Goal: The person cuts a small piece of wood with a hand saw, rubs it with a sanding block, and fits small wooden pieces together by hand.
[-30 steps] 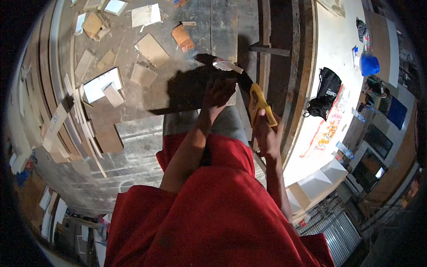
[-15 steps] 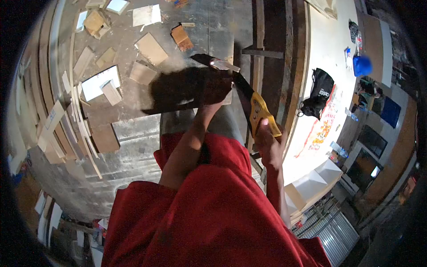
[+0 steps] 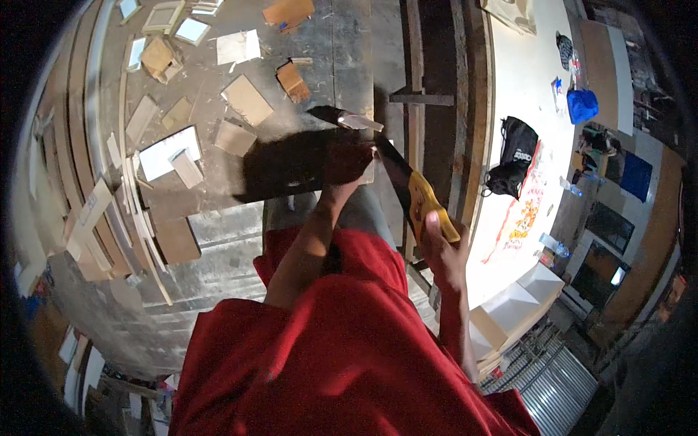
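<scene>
My right hand (image 3: pixel 440 240) is closed round the yellow handle of a handsaw (image 3: pixel 424 203). The dark blade slants up and left to the edge of the wooden worktable (image 3: pixel 291 40). In deep shadow at that edge, my left hand (image 3: pixel 349 163) lies against the tabletop beside the blade tip; its fingers are too dark to tell what they do. Just beyond it, a pale strip of wood (image 3: pixel 361 123) juts over the table's edge, close to the blade.
Wood offcuts (image 3: pixel 247 99) and a white panel (image 3: pixel 169 153) lie about the table. Long strips (image 3: pixel 134 203) stand at the left. Right of a dark gap with wooden beams (image 3: pixel 414 98), a white surface (image 3: pixel 502 94) bears a black bag (image 3: pixel 518 156) and a blue item (image 3: pixel 582 106).
The saw and my right hand have moved down and slightly right, drawing the blade back from the pale strip. My left hand stays by the table's edge. The whole view has shifted slightly.
</scene>
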Available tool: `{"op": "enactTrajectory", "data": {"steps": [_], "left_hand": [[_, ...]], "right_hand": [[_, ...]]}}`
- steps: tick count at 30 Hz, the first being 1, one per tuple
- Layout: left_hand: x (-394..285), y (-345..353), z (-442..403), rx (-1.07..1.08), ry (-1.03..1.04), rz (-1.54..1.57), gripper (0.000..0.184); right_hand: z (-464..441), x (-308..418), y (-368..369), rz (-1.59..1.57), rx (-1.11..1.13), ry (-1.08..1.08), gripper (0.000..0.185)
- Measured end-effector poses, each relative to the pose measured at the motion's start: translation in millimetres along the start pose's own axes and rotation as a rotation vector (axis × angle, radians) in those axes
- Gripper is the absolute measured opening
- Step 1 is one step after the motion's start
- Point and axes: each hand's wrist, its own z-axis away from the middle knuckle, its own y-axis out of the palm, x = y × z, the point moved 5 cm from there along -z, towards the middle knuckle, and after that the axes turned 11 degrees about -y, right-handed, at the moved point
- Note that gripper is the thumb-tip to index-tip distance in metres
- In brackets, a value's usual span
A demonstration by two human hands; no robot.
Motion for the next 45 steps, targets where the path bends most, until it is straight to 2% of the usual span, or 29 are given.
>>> {"op": "enactTrajectory", "data": {"steps": [1,2,3,4,5,6,7,8,9,13,14,16,17,18,21,23,24,26,28,30,34,38,40,42,44,45], "left_hand": [[2,-2,3,0.011,-0.052,0.222,0.034],[2,-2,7,0.016,-0.055,0.218,0.034],[12,16,7,0.182,-0.231,0.466,0.035],[14,21,8,0.275,-0.316,0.593,0.035],[15,27,11,0.356,-0.411,0.714,0.035],[11,17,7,0.275,-0.298,0.504,0.036],[7,12,3,0.193,-0.179,0.299,0.036],[3,13,11,0.206,-0.184,0.304,0.036],[3,9,11,0.185,-0.171,0.293,0.036],[0,1,12,0.139,-0.139,0.26,0.037],[1,0,11,0.14,-0.135,0.257,0.037],[0,3,6,0.154,-0.16,0.291,0.037],[0,4,2,0.162,-0.166,0.305,0.037],[-1,4,0,0.169,-0.163,0.309,0.038],[-2,2,-15,0.085,-0.087,0.243,0.037],[-7,-13,-7,0.037,-0.019,0.188,0.037],[-8,-15,-8,0.063,-0.017,0.163,0.035],[-10,-18,-10,0.097,-0.012,0.142,0.033],[-8,-13,-8,0.116,-0.04,0.196,0.033],[0,-5,-5,0.099,-0.08,0.254,0.033],[6,6,-6,0.092,-0.116,0.314,0.032],[-1,2,-8,0.08,-0.137,0.409,0.031],[-2,8,1,0.061,-0.05,0.131,0.033],[6,24,14,0.091,-0.093,0.205,0.033],[7,18,5,0.11,-0.126,0.281,0.034],[0,2,-6,0.097,-0.044,0.226,0.035]], "right_hand": [[2,2,1,0.02,0.02,-0.013,0.056],[-4,-21,6,0.02,0.024,-0.007,0.056],[-22,-54,7,0.086,-0.142,-0.13,0.055],[-31,-67,9,0.155,-0.311,-0.25,0.054],[-28,-63,14,0.148,-0.424,-0.221,0.056],[-26,-47,8,0.144,-0.422,-0.221,0.056],[-27,-30,7,0.05,-0.199,-0.117,0.058],[-20,-20,9,-0.036,0.022,0.001,0.06],[-7,-12,4,-0.004,-0.085,-0.031,0.047],[-6,-22,-2,-0.158,-0.119,-0.069,0.037],[-12,-33,-3,-0.206,-0.146,-0.085,0.037],[-19,-18,-1,-0.008,-0.008,0.023,0.044],[-18,-27,-6,-0.019,-0.074,0.029,0.048],[-13,-9,-7,0.01,-0.032,0.016,0.052],[-5,-1,-8,0.0,0.097,0.046,0.049],[-2,-13,-3,0.01,-0.359,-0.05,0.046],[-8,-13,-5,0.0,-0.357,-0.056,0.046],[-20,-12,1,-0.078,0.017,-0.066,0.046],[-13,-11,2,-0.043,0.05,-0.065,0.046],[-9,-10,5,0.01,0.034,-0.125,0.044],[-16,-10,10,-0.01,0.048,-0.075,0.048],[-17,-7,1,0.042,0.018,-0.113,0.048],[-3,7,-6,0.035,0.038,-0.064,0.046],[7,3,-8,0.031,0.056,-0.005,0.044],[4,-23,-12,-0.011,-0.109,0.018,0.047],[-1,-51,-11,-0.008,-0.255,0.032,0.054]]}}
